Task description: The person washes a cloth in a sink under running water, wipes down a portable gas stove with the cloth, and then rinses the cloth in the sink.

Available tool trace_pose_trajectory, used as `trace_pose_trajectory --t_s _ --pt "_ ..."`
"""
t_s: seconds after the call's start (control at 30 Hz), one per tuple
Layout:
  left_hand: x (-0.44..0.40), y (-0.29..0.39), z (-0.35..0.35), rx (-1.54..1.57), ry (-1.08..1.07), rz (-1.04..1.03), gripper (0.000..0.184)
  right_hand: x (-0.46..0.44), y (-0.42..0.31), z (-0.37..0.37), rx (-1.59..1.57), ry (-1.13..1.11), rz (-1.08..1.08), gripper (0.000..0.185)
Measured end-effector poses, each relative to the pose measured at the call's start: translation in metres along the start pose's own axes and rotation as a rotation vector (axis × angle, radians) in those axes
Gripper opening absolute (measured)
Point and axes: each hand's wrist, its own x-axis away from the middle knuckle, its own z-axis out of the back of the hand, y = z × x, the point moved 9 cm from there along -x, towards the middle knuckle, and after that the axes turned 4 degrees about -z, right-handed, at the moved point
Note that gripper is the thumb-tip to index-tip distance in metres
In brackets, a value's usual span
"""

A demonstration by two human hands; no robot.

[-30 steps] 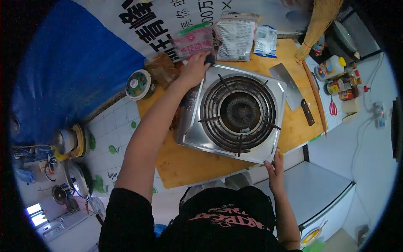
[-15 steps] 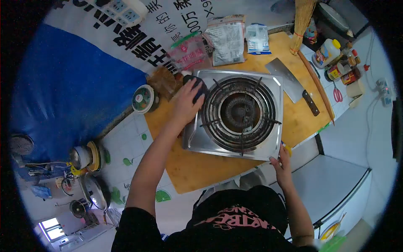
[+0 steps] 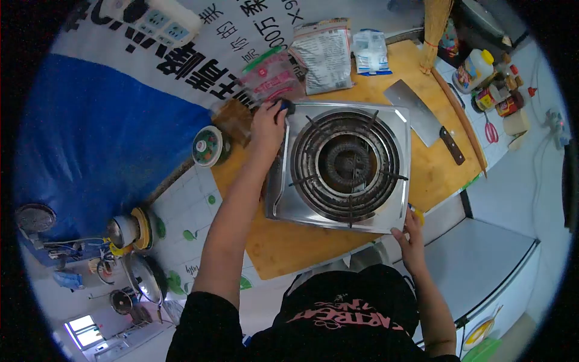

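A single-burner gas stove (image 3: 277,205) with a steel top and a round black burner sits on a wooden board. At its far left corner, my left hand (image 3: 268,128) is closed on a dark cloth (image 3: 287,107), mostly hidden by the fingers. My right hand (image 3: 411,246) grips the stove's near right corner, thumb on the edge. Beside those fingers shows a small yellow thing (image 3: 417,215), too covered to name. A brown bag (image 3: 233,119) and a round lidded container (image 3: 210,146) are just left of my left hand.
The wooden board (image 3: 283,256) carries a cleaver (image 3: 422,114) and a long wooden rod (image 3: 459,120) on the right. Behind the stove stand a pink bag (image 3: 274,75), a silver bag (image 3: 324,57) and a small white pack (image 3: 371,53). Bottles (image 3: 473,72) and red scissors (image 3: 491,130) lie far right.
My left hand has moved away from me with the dark cloth, up to the stove's far left corner. The right hand keeps its place at the near right corner.
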Motion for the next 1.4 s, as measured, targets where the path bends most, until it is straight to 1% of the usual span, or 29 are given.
trace_pose_trajectory --t_s 0.07,0.1,0.13,0.2,0.27,0.33,0.37,0.4,0.43,0.5,0.53,0.6,0.63,0.67,0.7,0.73,0.8,0.87,0.93,0.97,1.07,1.13,1.17,1.23,1.27,1.3,1.33,1.37,1.4 --pt "0.011 -0.013 0.013 0.068 0.01 0.226 0.025 0.0 0.005 0.0 0.005 -0.005 -0.007 0.062" --pt "0.011 -0.014 0.018 -0.001 -0.035 0.263 0.025 -0.001 0.008 0.0 -0.027 -0.005 0.002 0.061" --pt "0.014 -0.013 0.024 -0.005 -0.043 0.254 0.025 -0.002 0.007 -0.002 -0.06 -0.006 0.01 0.061" --pt "0.024 -0.027 0.024 0.124 -0.111 0.447 0.026 -0.002 0.001 -0.001 -0.075 -0.015 0.01 0.061" --pt "0.021 -0.02 0.024 0.161 -0.108 0.43 0.026 -0.002 -0.009 0.001 -0.085 -0.022 0.012 0.062" --pt "0.019 -0.017 0.017 0.198 -0.103 0.424 0.026 -0.002 -0.007 0.0 -0.14 -0.04 -0.05 0.062" --pt "0.01 -0.01 0.015 0.146 -0.052 0.329 0.026 -0.003 -0.003 -0.001 -0.142 -0.042 -0.053 0.062" --pt "0.001 -0.005 0.013 0.096 -0.001 0.236 0.026 -0.003 0.0 0.001 -0.049 -0.022 -0.008 0.063" --pt "-0.006 -0.009 0.007 0.094 -0.006 0.24 0.026 -0.002 0.0 0.001 0.045 -0.003 0.035 0.065" --pt "-0.019 -0.017 0.003 0.046 0.064 0.241 0.027 -0.004 -0.004 0.002 0.032 -0.015 0.03 0.065" --pt "-0.021 -0.019 0.001 0.045 0.061 0.244 0.027 -0.004 -0.007 0.003 0.019 -0.022 0.032 0.065" --pt "-0.02 -0.033 -0.001 0.056 0.037 0.334 0.026 -0.004 -0.008 0.004 -0.003 -0.024 0.036 0.066" --pt "-0.017 -0.035 0.002 0.052 0.036 0.331 0.026 -0.004 -0.008 0.004 -0.027 -0.021 0.041 0.066" --pt "-0.01 -0.036 0.002 0.113 0.007 0.337 0.026 -0.005 -0.008 0.004 -0.035 -0.017 0.039 0.066" --pt "-0.003 -0.035 0.001 0.174 -0.023 0.342 0.026 -0.005 -0.003 0.004 -0.049 -0.022 -0.004 0.066" --pt "0.0 -0.026 0.009 0.171 -0.029 0.335 0.026 -0.005 0.002 0.003 -0.063 -0.027 -0.046 0.066" --pt "0.006 -0.015 0.017 0.109 -0.16 0.454 0.026 -0.006 0.001 0.004 -0.065 -0.024 -0.032 0.066" --pt "0.005 -0.018 0.014 0.149 -0.153 0.433 0.026 -0.007 0.0 0.004 -0.059 -0.024 -0.012 0.066" --pt "-0.002 -0.028 0.009 0.147 -0.059 0.405 0.026 -0.008 0.001 0.004 -0.071 -0.041 -0.02 0.067" --pt "-0.01 -0.031 0.004 0.149 -0.059 0.405 0.026 -0.009 0.0 0.004 -0.07 -0.041 -0.02 0.067" --pt "-0.015 -0.04 -0.002 0.137 -0.03 0.478 0.026 -0.006 -0.005 0.006 -0.068 -0.036 0.01 0.067" --pt "-0.003 -0.052 -0.01 0.323 -0.075 0.679 0.025 -0.008 -0.006 0.006 -0.064 -0.04 -0.012 0.067" --pt "0.0 -0.048 -0.004 0.321 -0.073 0.675 0.025 -0.008 -0.005 0.006 -0.067 -0.038 -0.009 0.067" --pt "0.003 -0.022 0.008 0.256 -0.161 0.478 0.025 -0.007 -0.002 0.006 -0.057 -0.021 0.033 0.066" --pt "0.004 -0.029 0.004 0.258 -0.161 0.471 0.025 -0.008 0.0 0.006 -0.059 -0.014 0.034 0.066" --pt "0.009 -0.045 -0.005 0.286 -0.178 0.503 0.025 -0.008 0.003 0.005 -0.044 -0.028 0.035 0.066" --pt "0.008 -0.046 -0.01 0.316 -0.195 0.536 0.024 -0.009 0.004 0.005 -0.026 -0.041 0.036 0.066" --pt "-0.006 -0.038 -0.003 0.186 -0.106 0.386 0.026 -0.009 0.002 0.006 -0.02 -0.035 0.034 0.066" --pt "-0.014 -0.039 -0.008 0.195 -0.105 0.386 0.026 -0.009 -0.002 0.006 -0.05 -0.036 0.037 0.066"
